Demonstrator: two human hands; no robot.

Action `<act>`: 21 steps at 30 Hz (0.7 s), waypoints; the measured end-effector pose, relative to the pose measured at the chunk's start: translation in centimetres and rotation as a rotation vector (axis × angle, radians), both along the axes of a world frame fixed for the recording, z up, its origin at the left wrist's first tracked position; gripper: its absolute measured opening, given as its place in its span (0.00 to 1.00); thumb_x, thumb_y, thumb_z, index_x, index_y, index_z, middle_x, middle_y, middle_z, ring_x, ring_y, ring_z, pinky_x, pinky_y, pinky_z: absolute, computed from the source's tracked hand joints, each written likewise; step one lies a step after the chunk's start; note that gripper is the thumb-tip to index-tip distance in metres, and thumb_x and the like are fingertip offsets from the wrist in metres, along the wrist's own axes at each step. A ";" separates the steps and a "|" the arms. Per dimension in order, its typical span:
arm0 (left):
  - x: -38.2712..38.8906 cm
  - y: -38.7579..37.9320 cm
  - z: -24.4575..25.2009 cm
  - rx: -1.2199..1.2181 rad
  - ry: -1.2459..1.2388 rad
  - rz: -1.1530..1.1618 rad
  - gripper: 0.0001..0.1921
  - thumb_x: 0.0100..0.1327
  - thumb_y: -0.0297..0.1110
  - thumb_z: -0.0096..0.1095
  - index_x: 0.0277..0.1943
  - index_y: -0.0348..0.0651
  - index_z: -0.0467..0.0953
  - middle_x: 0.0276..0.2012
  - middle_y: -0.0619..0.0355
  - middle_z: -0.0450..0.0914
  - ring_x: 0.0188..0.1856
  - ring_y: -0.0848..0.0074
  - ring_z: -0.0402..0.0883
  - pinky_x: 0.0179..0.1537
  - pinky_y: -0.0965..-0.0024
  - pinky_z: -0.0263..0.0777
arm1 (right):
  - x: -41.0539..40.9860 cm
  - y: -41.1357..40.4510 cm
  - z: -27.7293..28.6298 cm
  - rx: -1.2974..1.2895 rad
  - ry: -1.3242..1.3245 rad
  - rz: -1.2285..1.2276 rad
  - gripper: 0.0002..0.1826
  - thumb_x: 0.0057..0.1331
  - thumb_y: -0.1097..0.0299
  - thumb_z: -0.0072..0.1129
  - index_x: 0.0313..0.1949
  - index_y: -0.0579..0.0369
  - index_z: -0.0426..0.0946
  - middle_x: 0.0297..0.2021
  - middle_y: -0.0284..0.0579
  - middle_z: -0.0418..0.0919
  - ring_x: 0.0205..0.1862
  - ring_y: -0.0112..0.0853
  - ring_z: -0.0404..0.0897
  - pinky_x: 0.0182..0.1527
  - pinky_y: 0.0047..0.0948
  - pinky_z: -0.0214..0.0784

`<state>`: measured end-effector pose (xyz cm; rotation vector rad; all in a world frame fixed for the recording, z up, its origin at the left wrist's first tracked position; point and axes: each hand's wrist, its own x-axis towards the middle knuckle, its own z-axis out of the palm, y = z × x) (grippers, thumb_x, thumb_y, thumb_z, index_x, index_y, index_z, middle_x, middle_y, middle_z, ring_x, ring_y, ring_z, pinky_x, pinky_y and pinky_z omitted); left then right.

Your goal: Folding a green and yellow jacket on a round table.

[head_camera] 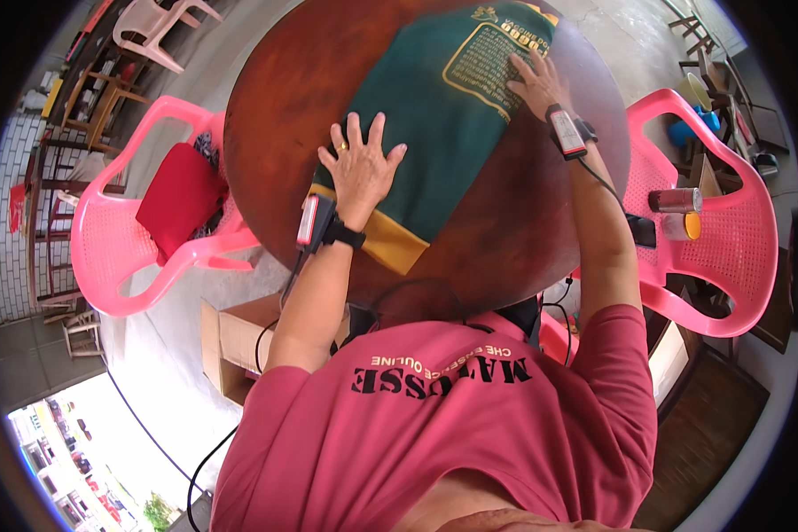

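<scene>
A dark green cloth garment (425, 133) with yellow trim and a printed panel lies flat and folded long on a round brown wooden table (272, 86). My left hand (362, 163) rests on its near left part with the fingers spread, close above the yellow band; a ring is on one finger. My right hand (538, 83) lies at the garment's far right edge, beside the printed panel, with fingers apart. Both wrists carry strapped devices with black cables. Neither hand grips the cloth as far as can be seen.
A pink plastic chair (106, 219) on the left holds a red cloth (186, 199). Another pink chair (738, 266) on the right carries a can (675, 200), a yellow-lidded jar (681, 227) and a black phone-like object (640, 231). An open cardboard box (239, 332) stands below left of the table.
</scene>
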<state>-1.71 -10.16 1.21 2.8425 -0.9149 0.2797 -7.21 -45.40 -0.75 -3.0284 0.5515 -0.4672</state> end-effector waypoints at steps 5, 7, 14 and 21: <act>3.1 3.5 0.6 -0.132 0.176 -0.188 0.26 0.63 0.49 0.59 0.64 0.62 0.67 0.66 0.47 0.61 0.68 0.52 0.60 0.57 0.36 0.60 | -4.6 8.7 4.0 0.031 -0.220 0.418 0.32 0.57 0.64 0.63 0.62 0.42 0.67 0.65 0.51 0.60 0.67 0.50 0.60 0.61 0.52 0.60; 4.9 6.3 0.2 -0.176 0.175 -0.272 0.25 0.61 0.42 0.61 0.62 0.60 0.69 0.62 0.45 0.65 0.62 0.51 0.67 0.56 0.48 0.67 | -7.3 14.0 5.1 0.061 -0.279 0.604 0.29 0.50 0.75 0.60 0.55 0.47 0.72 0.59 0.50 0.68 0.62 0.50 0.67 0.56 0.47 0.67; 1.6 10.2 0.8 -0.265 0.412 -0.242 0.24 0.58 0.32 0.64 0.59 0.54 0.73 0.43 0.48 0.71 0.45 0.60 0.72 0.49 0.62 0.68 | -14.7 22.8 4.3 0.153 -0.081 0.713 0.30 0.50 0.75 0.58 0.56 0.44 0.72 0.60 0.45 0.67 0.65 0.43 0.64 0.60 0.46 0.60; -3.2 11.3 2.2 -0.470 0.695 -0.332 0.23 0.59 0.29 0.64 0.58 0.49 0.73 0.33 0.56 0.75 0.34 0.73 0.75 0.38 0.72 0.73 | -18.0 21.0 4.0 0.132 -0.043 0.659 0.25 0.48 0.75 0.61 0.50 0.45 0.74 0.55 0.38 0.71 0.63 0.36 0.67 0.63 0.50 0.54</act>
